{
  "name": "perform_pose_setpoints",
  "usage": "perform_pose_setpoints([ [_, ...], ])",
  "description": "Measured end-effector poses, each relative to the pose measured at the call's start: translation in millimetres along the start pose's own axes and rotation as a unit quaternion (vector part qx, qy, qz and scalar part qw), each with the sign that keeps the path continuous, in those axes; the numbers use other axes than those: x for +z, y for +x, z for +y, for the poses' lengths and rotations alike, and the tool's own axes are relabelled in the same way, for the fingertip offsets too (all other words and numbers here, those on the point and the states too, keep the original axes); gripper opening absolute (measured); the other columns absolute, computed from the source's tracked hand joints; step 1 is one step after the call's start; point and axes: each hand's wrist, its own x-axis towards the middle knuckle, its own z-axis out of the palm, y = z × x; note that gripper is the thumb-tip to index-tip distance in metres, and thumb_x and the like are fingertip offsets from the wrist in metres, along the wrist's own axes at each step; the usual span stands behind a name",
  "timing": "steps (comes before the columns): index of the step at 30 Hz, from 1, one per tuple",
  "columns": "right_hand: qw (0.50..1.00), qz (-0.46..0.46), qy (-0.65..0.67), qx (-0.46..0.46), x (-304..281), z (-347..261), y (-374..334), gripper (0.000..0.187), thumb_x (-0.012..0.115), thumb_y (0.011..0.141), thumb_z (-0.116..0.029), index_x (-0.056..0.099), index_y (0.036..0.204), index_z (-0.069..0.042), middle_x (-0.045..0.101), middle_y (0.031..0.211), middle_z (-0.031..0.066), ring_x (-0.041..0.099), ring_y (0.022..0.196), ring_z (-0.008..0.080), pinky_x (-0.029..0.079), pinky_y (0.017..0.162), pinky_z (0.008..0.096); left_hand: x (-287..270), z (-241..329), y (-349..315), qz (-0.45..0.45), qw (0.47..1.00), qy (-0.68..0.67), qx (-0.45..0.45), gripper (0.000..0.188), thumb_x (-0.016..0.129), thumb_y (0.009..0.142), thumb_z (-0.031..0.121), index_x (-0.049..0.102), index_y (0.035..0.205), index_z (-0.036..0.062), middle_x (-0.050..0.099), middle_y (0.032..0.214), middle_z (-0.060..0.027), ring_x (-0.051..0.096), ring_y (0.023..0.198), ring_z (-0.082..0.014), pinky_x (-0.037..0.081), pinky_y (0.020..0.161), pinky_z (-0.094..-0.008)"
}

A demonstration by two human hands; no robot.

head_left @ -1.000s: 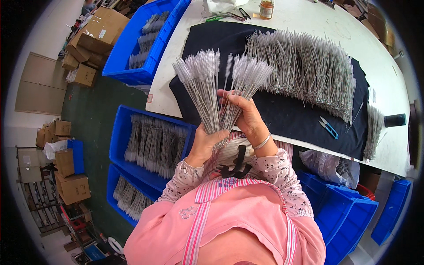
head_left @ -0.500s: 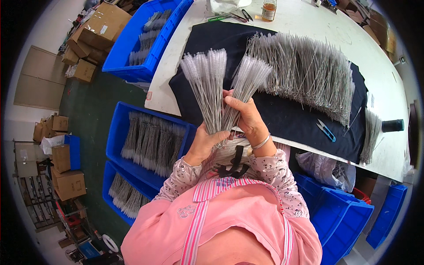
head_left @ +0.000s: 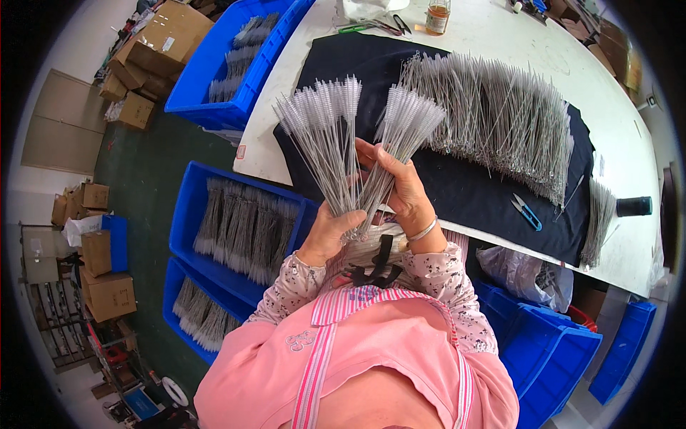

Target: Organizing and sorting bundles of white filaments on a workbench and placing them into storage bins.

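Observation:
My left hand (head_left: 332,232) is closed round the lower wire ends of a fanned bunch of thin straw brushes (head_left: 321,118), white bristles pointing up and away. In my right hand (head_left: 406,187), fingers and thumb grip the stems of a second bunch of straw brushes (head_left: 409,121), which leans to the right. The two bunches meet near my left hand and spread apart in a V. Beyond them, a long pile of the same brushes (head_left: 493,118) lies on a dark cloth (head_left: 450,182) on the table.
Blue-handled thread snips (head_left: 527,212) lie on the cloth. A smaller brush bundle (head_left: 599,222) and a dark cylinder (head_left: 634,206) are at the right of the white table (head_left: 275,161). Blue bins (head_left: 239,114) with brushes stand left. A glass bottle (head_left: 437,17) sits at the back.
The left bunch has fanned out wider toward the left. My right hand's fingers have shifted a little along the stems of the right bunch.

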Motion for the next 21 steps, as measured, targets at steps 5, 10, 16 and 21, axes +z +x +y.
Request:
perform_pose_setpoints([
  [5, 0.996, -0.04, -0.072, -0.022, 2.6, 3.4, -0.1, 0.024, 0.07, 0.078, -0.01, 0.058, 0.098, -0.003, 0.063, 0.095, 0.0101, 0.062, 0.083, 0.0195, 0.053, 0.076, 0.0345, 1.7, -3.2, 8.8, 0.029, 0.988, 0.113, 0.097, 0.062, 0.073, 0.074, 0.008, 0.042, 0.126, 0.0009, 0.055, 0.114, -0.0048, 0.053, 0.104, -0.0133, 0.042, 0.091, -0.0281],
  [10, 0.996, 0.004, -0.085, -0.028, 7.9, 2.1, 1.5, 0.025, 0.07, 0.076, -0.006, 0.058, 0.097, -0.001, 0.062, 0.086, 0.0055, 0.061, 0.077, 0.016, 0.053, 0.07, 0.0298, -2.5, -11.3, 13.1, 0.047, 0.985, 0.111, 0.126, 0.065, 0.078, 0.071, 0.009, 0.04, 0.123, 0.0024, 0.054, 0.113, -0.004, 0.054, 0.101, -0.0128, 0.043, 0.088, -0.0274],
  [16, 0.998, -0.041, -0.047, 0.001, -13.6, 5.7, 4.6, 0.03, 0.066, 0.08, -0.013, 0.056, 0.104, 0.001, 0.062, 0.101, 0.0141, 0.062, 0.09, 0.0237, 0.054, 0.079, 0.0389, -1.4, -13.6, 10.5, 0.07, 0.967, 0.19, 0.155, 0.064, 0.082, 0.067, 0.016, 0.042, 0.114, 0.0038, 0.054, 0.104, -0.0028, 0.054, 0.095, -0.0111, 0.045, 0.083, -0.0258],
  [21, 0.989, -0.133, 0.03, 0.05, -27.5, 11.1, 10.4, 0.034, 0.062, 0.083, -0.019, 0.055, 0.111, 0.0, 0.046, 0.13, 0.0217, 0.05, 0.115, 0.033, 0.045, 0.094, 0.046, 2.5, -6.6, 7.0, 0.081, 0.946, 0.271, 0.16, 0.072, 0.085, 0.063, 0.023, 0.04, 0.114, 0.0026, 0.055, 0.104, -0.006, 0.054, 0.095, -0.0122, 0.044, 0.083, -0.0263],
])
